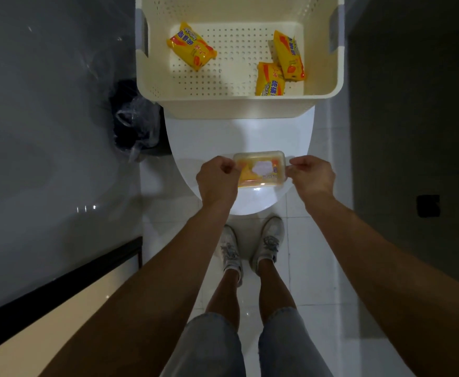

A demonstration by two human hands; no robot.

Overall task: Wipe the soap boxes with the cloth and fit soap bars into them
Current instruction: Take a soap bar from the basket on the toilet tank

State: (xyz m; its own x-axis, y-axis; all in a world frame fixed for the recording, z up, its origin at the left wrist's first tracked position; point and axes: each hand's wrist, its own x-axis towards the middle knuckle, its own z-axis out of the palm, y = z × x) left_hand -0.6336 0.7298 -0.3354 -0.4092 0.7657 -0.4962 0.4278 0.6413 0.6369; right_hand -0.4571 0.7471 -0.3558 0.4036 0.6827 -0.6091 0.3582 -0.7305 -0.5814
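My bare legs and white shoes stand before a closed toilet lid. On the lid's near edge sits a clear soap box with a yellow wrapped soap inside. My left hand and right hand pinch its short ends with curled fingers.

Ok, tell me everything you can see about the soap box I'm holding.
The soap box is a small rounded rectangle of translucent, plastic-looking material, lid closed. A yellow-orange wrapped soap bar shows through it. It lies flat, level, long side across, on the white toilet lid. The left hand pinches its left end, the right hand its right end.
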